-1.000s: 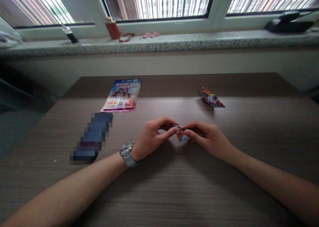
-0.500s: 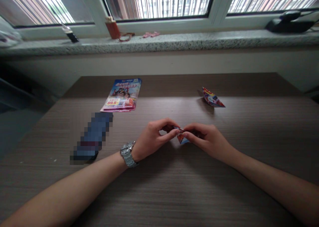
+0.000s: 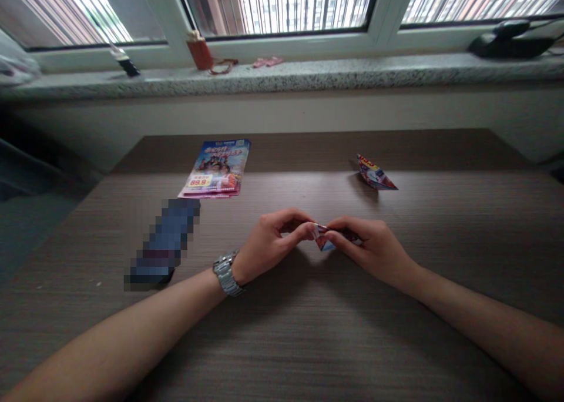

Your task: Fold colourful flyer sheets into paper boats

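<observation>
Paper (image 3: 325, 245), printed and folded small, sits pinched by left hand (image 3: 274, 238) and right hand (image 3: 372, 246) alike over the wood-grain table (image 3: 291, 343) — uneven pulling could tear it or skew its creases.

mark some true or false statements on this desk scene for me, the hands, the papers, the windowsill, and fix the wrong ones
1. The left hand and right hand both hold a small folded paper. True.
2. The silver wristwatch is on the right wrist. False: the silver wristwatch is on the left wrist.
3. A second folded paper sits on the desk, farther from the person than the hands. True.
4. The stack of flyers lies to the right of the second folded paper. False: the stack of flyers lies to its left in this view.
5. A reddish-brown case is on the speckled windowsill. True.
</observation>
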`<state>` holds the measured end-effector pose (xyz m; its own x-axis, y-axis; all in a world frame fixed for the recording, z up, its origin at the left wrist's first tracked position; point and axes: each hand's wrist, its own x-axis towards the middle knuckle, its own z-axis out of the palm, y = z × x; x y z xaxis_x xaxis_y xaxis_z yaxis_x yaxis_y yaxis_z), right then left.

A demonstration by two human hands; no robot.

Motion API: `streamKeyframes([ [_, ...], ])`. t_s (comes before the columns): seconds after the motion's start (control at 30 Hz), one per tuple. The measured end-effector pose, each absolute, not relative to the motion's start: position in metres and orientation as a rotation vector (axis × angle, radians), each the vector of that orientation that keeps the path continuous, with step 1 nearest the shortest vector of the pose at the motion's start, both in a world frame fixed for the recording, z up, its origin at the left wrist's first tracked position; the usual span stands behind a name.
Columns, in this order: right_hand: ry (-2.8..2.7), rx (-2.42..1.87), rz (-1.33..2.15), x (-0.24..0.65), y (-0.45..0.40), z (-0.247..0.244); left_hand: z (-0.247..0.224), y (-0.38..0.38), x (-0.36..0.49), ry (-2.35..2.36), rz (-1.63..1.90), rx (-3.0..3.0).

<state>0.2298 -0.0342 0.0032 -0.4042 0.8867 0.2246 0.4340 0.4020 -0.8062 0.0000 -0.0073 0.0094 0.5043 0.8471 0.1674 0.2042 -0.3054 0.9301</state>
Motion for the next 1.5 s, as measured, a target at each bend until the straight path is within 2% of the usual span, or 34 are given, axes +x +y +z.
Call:
streamKeyframes([
  [0.67, -1.990, -1.148, 1.016, 0.2274, -0.0366, 0.0031, 0.0087, -0.0077, -0.0006, 0.858, 0.810, 1.793],
  [1.33, -2.115, -1.138, 0.813, 0.2276, -0.0364, 0.0001, 0.0135, -0.0121, 0.0017, 0.837, 0.752, 1.975],
  [1.5, -2.076, -1.127, 0.856, 0.2274, -0.0359, 0.0024, 0.0141, -0.0108, 0.0012, 0.835, 0.777, 2.001],
])
